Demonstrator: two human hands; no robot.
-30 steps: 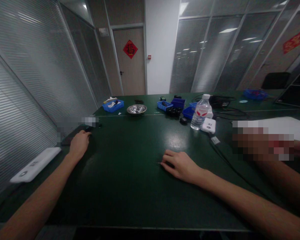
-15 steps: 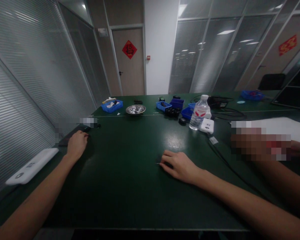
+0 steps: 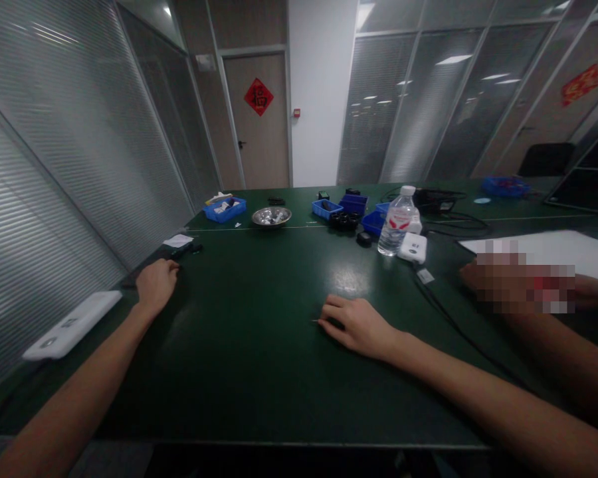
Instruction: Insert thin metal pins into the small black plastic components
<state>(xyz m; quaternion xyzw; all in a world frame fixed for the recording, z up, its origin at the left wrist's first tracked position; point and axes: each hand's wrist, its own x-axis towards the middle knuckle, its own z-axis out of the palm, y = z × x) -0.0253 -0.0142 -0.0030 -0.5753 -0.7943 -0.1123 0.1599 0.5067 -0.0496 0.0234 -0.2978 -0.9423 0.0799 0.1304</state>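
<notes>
My left hand [image 3: 157,285] rests at the left side of the green table [image 3: 249,318], fingers curled together. What it grips, if anything, is hidden; a small black object [image 3: 182,251] lies just beyond its fingertips. Near the table's middle, my right hand [image 3: 356,325] lies low with thumb and fingers bent inward in a pinch. From its fingertips a thin pale sliver [image 3: 315,321] sticks out to the left, too small to name. A white slip of paper [image 3: 179,241] is beyond the left hand.
A white power bank-like device [image 3: 72,325] lies at left. Farther back are a blue basket [image 3: 225,210], a metal dish [image 3: 272,217], blue bins [image 3: 353,203] and a water bottle [image 3: 397,222]. At right, another person's hands [image 3: 523,285] rest by white paper [image 3: 573,247].
The view has shifted slightly. Both my hands keep nearly the same pose and place, the right still pinching the thin sliver.
</notes>
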